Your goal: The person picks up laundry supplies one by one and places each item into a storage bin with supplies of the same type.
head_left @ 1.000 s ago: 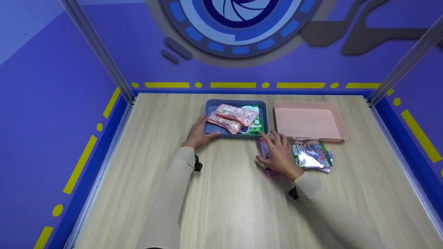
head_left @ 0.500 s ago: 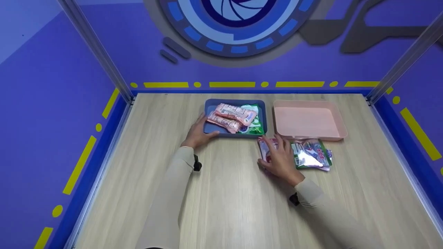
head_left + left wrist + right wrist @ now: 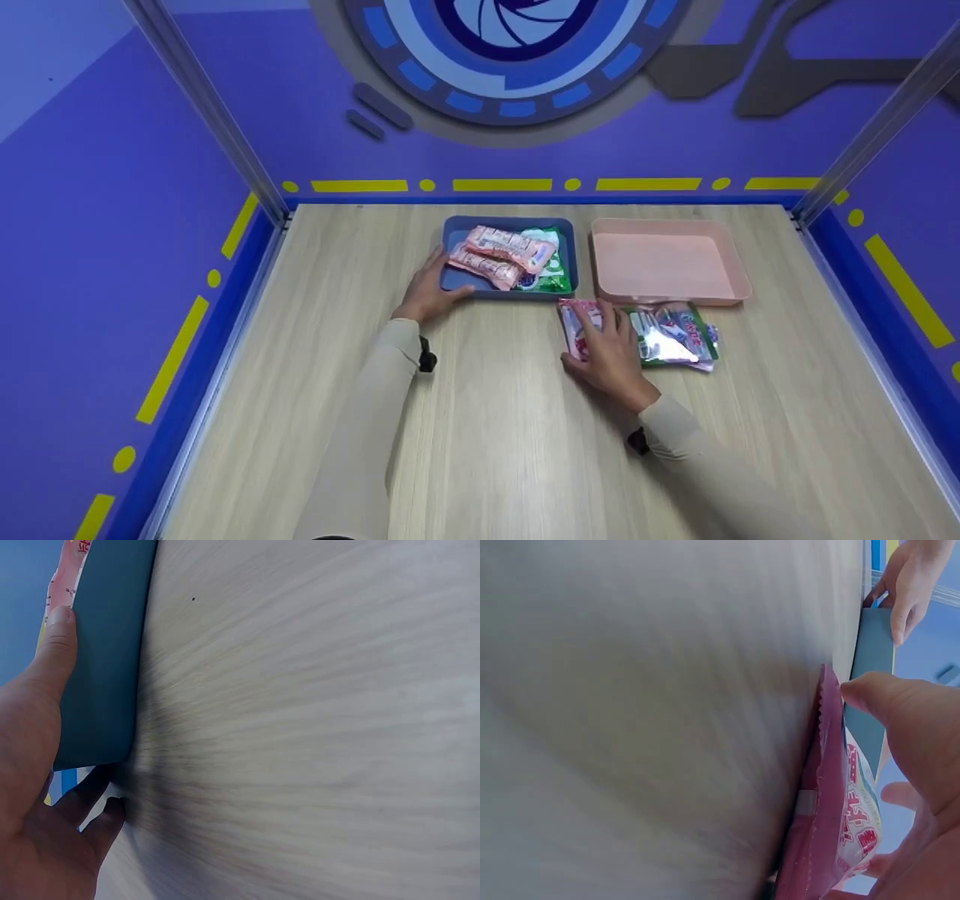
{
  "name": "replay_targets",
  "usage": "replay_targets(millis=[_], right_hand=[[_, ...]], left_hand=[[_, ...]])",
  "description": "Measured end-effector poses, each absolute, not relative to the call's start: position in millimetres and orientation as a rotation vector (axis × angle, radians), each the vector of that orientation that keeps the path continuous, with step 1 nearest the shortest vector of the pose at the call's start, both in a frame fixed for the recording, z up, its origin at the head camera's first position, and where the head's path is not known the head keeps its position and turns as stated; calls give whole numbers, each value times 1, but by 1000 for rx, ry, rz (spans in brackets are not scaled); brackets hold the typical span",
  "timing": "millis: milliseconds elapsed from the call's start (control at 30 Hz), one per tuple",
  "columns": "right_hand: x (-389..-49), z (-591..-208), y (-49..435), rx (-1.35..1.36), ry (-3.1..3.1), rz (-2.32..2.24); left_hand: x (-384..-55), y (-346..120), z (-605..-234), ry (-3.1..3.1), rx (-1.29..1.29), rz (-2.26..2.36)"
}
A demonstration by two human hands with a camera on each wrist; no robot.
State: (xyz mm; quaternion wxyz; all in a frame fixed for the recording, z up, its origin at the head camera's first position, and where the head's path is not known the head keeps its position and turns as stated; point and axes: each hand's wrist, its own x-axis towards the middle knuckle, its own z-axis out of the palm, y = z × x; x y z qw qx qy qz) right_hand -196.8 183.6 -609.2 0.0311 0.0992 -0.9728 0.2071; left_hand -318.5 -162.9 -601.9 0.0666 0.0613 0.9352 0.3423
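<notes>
At the front left corner of the blue tray (image 3: 510,295), my left hand (image 3: 427,292) holds on, its thumb along the front wall and its fingers round the side. Two pink snack packets (image 3: 510,250) lie inside, partly over a green and white packet (image 3: 556,281). My right hand (image 3: 611,352) spans a pink and white packet (image 3: 847,817) on the table, its thumb (image 3: 870,694) at the near sealed edge and its fingers reaching over to the far side. Part of this packet is hidden under the palm. Just right of it lies a shiny green-edged packet (image 3: 671,334).
A pink tray (image 3: 667,270) stands to the right of the blue one, behind the loose packets. Another packet's purple edge (image 3: 712,337) shows under the green-edged one. Blue-purple panels (image 3: 517,157) wall off the back and sides of the wooden table (image 3: 495,420).
My right hand has drawn back from the blue tray's front rim, and its fingers now bend over the pink and white packet. The left hand stays on the tray corner.
</notes>
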Motion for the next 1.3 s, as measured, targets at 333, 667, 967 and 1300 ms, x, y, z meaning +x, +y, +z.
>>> replay_targets(millis=[333,667,967,1300], right_hand=[[-192,-610,181,279,-3025,576],[-191,-611,180,257,-3057,605],[-192,-610,179,236,-3080,641],[-193,-609,177,233,-3078,624]], left_hand=[[-318,-162,-600,2832,196,1024],[-318,-162,-599,2814,173,1025],[-319,-163,-602,2823,190,1012],[-316,-163,-600,2824,187,1046]])
